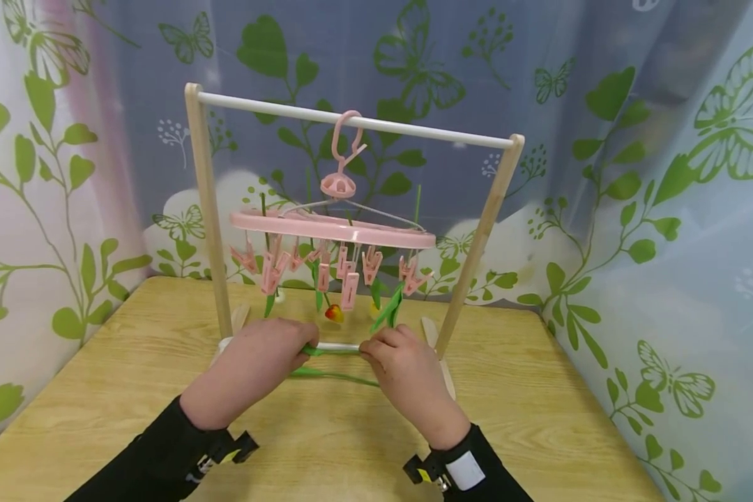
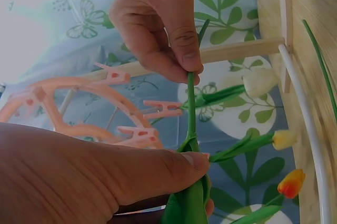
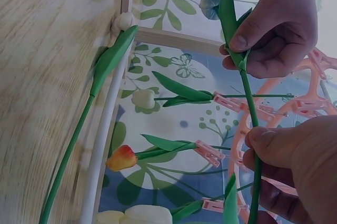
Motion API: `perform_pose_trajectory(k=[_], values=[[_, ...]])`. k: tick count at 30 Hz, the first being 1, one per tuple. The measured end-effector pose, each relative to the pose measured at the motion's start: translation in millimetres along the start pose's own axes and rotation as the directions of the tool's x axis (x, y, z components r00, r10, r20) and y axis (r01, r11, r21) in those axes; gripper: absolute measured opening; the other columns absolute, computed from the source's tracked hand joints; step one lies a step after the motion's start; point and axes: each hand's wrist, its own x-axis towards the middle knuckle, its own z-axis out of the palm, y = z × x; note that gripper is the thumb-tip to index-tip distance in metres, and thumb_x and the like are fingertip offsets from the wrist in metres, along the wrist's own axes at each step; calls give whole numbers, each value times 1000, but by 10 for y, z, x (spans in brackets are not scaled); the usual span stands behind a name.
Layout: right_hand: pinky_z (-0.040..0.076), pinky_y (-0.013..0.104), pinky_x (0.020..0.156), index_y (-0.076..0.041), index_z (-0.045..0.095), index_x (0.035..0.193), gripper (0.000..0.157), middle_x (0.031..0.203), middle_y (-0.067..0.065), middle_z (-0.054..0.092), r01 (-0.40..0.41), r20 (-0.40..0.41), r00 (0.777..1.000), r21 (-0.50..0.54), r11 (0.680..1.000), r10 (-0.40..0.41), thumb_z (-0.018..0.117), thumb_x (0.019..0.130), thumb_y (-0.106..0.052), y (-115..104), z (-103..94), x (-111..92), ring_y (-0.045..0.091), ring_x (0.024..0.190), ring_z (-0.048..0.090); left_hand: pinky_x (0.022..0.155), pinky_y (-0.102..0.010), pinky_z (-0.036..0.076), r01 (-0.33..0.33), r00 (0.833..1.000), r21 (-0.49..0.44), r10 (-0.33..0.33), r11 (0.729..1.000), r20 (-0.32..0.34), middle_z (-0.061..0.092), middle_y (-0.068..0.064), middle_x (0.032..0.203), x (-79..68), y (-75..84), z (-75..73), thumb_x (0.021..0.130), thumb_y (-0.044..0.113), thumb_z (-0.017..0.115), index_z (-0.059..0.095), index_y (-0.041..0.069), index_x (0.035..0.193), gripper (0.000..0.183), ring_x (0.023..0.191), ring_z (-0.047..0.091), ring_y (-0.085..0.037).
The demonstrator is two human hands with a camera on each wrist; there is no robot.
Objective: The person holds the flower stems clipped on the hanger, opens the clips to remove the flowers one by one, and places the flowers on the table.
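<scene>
Nearest to the person are two black sleeves (image 1: pixel 157 453), behind the wrists, over a wooden table (image 1: pixel 326 446). On this table, a little nearer than the hands, one loose tulip (image 3: pixel 108 66) is lying, and its green stem runs from side to side.

Next come the hands. The left hand (image 1: pixel 266 354) is closed upon the leafy part of another tulip, the held tulip (image 3: pixel 250 100), with the thumb on one side and fingers on the other. The right hand (image 1: pixel 403 369) pinches the bare stem of this same tulip between thumb and fingers. So the held tulip is stretched from one hand to the other, above the table.

Just beyond both hands passes the lower white rod (image 1: pixel 339 346). Farther than the hands, the hanging tulips have their heads downward: an orange-red tulip (image 1: pixel 334 313) beyond the gap between the hands, a white tulip (image 1: pixel 279 296) behind the left hand. They are held by pink clips (image 1: pixel 349 289) of a pink hanger (image 1: pixel 332 226), which is higher than the hands and hooked on the upper white rod (image 1: pixel 427 131). Wooden posts (image 1: pixel 480 244) stand outward of each hand. Farthest is a leaf-patterned curtain (image 1: pixel 326 42).
</scene>
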Motion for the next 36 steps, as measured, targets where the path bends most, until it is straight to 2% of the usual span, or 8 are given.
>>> perform_pose_trajectory(k=[4, 16, 27, 36], values=[[49, 26, 68, -19, 74, 90, 6, 87, -7, 61, -1, 9, 1000, -3, 1000, 1, 73, 84, -20, 1, 20, -3, 12, 78, 52, 46, -24, 28, 13, 1000, -6, -13, 1000, 14, 45, 10, 62, -7, -3, 14, 85, 19, 72, 51, 25, 73, 25, 53, 36, -7], [50, 25, 66, -18, 74, 91, 7, 87, -8, 61, -3, 20, 1000, -9, 1000, 4, 73, 84, -19, -21, 72, -18, 11, 78, 52, 48, -24, 39, 37, 998, 21, -38, 999, 51, 52, 14, 70, -11, -26, 67, 82, 21, 74, 59, 26, 82, 16, 54, 42, -5], [50, 22, 63, -20, 73, 95, 11, 89, -10, 59, -34, 83, 996, -40, 999, 38, 72, 85, -24, -47, 130, -73, 9, 79, 50, 48, -23, 40, 25, 998, 35, -27, 999, 63, 52, 15, 70, -33, -37, 138, 79, 26, 77, 60, 27, 82, 17, 54, 43, -3], [50, 22, 68, -20, 73, 94, 10, 89, -10, 58, -12, 91, 996, -48, 999, 16, 72, 84, -22, -47, 180, -104, 8, 81, 51, 49, -23, 40, 50, 988, 27, -53, 998, 143, 50, 15, 70, -43, -49, 217, 80, 27, 76, 59, 28, 84, 17, 56, 45, -3]])
